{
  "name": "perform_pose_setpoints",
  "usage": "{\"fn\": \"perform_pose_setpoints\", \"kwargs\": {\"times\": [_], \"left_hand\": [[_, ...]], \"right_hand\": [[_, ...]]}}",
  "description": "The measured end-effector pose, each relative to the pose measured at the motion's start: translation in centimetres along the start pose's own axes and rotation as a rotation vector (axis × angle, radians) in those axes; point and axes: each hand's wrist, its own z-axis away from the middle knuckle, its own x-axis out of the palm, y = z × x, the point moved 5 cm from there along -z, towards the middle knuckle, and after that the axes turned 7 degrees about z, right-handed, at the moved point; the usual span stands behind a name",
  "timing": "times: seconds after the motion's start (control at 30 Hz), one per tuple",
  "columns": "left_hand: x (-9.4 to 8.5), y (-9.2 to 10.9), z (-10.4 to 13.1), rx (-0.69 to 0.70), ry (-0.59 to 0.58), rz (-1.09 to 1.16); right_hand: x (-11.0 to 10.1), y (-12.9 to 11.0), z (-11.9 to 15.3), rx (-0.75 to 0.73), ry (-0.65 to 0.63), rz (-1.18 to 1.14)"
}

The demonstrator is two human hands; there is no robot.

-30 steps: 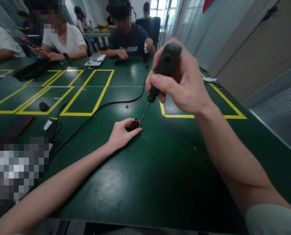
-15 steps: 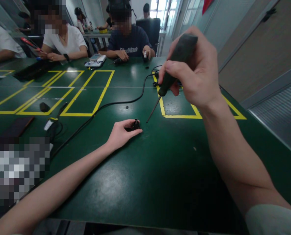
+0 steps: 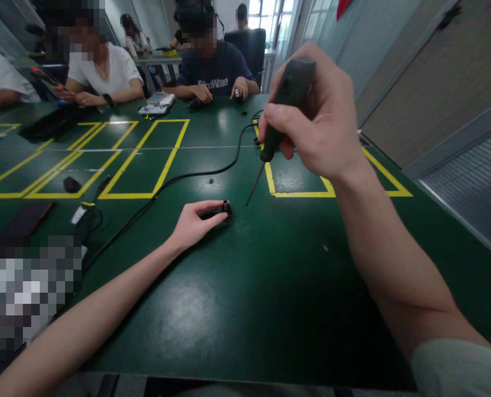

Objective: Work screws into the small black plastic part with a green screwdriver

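Note:
On the green table (image 3: 245, 275), my left hand (image 3: 195, 223) grips a small dark round part (image 3: 227, 213) between thumb and fingers; a short tube points up from its top. My right hand (image 3: 319, 116) is raised above the table, wrapped round the thick dark handle of a screwdriver (image 3: 284, 105). Its thin shaft points down and to the left, and the tip is a little to the right of the small part, apart from it.
A black cable (image 3: 179, 177) curves across the table. Yellow tape (image 3: 171, 160) marks rectangles on it. At the left lie a dark flat object (image 3: 26, 220) and a black lump (image 3: 72, 183). Several people sit beyond the table, one in a dark shirt (image 3: 212, 66).
The whole view has shifted slightly. The left thumb has drawn back along the small part, showing more of its round base. The screwdriver is still held, its tip slightly nearer the part's level.

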Motion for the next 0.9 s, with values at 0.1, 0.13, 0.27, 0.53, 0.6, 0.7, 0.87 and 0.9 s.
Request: {"fn": "perform_pose_setpoints", "kwargs": {"times": [0.1,0.13,0.27,0.53,0.6,0.7,0.87,0.9], "left_hand": [[0.0,0.1,-0.1,0.044,0.007,-0.049],[-0.1,0.3,-0.1,0.074,0.008,-0.072],[0.0,1.3,-0.1,0.156,0.001,-0.129],[-0.3,3.0,-0.3,0.199,0.044,-0.186],[-0.8,3.7,-0.4,0.212,0.067,-0.199],[-1.7,4.8,-0.6,0.227,0.098,-0.206],[-3.6,5.9,0.0,0.238,0.144,-0.219],[-4.0,5.8,0.2,0.229,0.154,-0.231]], "right_hand": [[0.1,0.0,-0.1,-0.017,-0.001,-0.006],[0.2,0.0,-0.1,-0.021,0.001,-0.012],[0.1,0.0,-0.3,-0.034,0.018,-0.021],[-0.2,-0.3,-0.3,-0.033,0.019,-0.026],[-0.3,-0.2,-0.4,-0.033,0.018,-0.03],[-0.4,-0.1,-0.6,-0.028,0.032,-0.013],[-0.5,-0.5,-0.4,-0.036,0.029,-0.021],[-0.6,-0.6,-0.4,-0.042,0.032,-0.022]]}}
